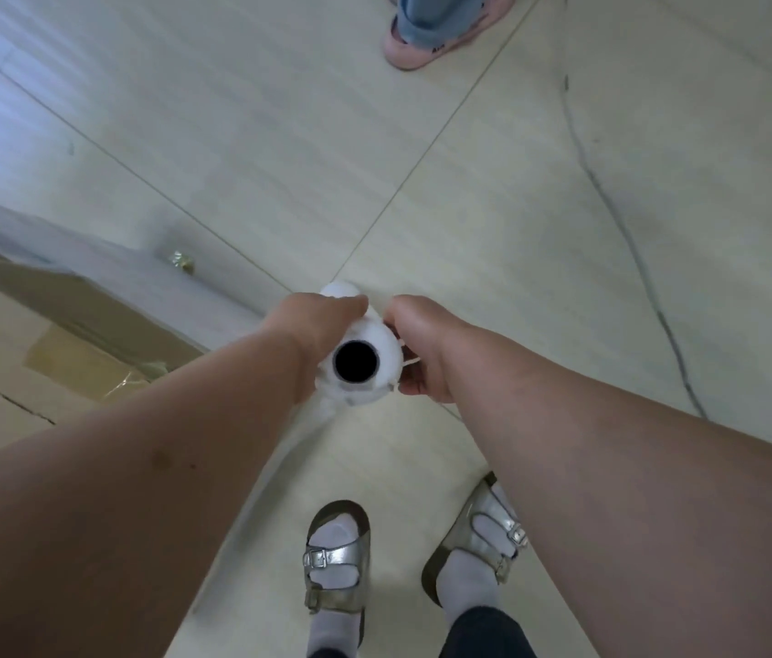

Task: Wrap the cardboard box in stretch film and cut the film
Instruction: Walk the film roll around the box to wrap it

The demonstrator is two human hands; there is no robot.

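I look almost straight down the white stretch film roll [377,341], its dark core hole facing me. My left hand [315,322] grips the roll's left side, and my right hand [415,349] grips its right side with fingers curled under. A sheet of clear film [213,296] runs from the roll leftwards to the cardboard box [4,363] at the left edge. The box's side is covered in film; its taped top flaps show.
Pale tiled floor lies all around. My feet in silver sandals [334,562] stand below the roll. Another person's pink shoe [422,45] is at the top. A dark cable [635,258] snakes along the right. A small shiny scrap [181,262] lies beside the box.
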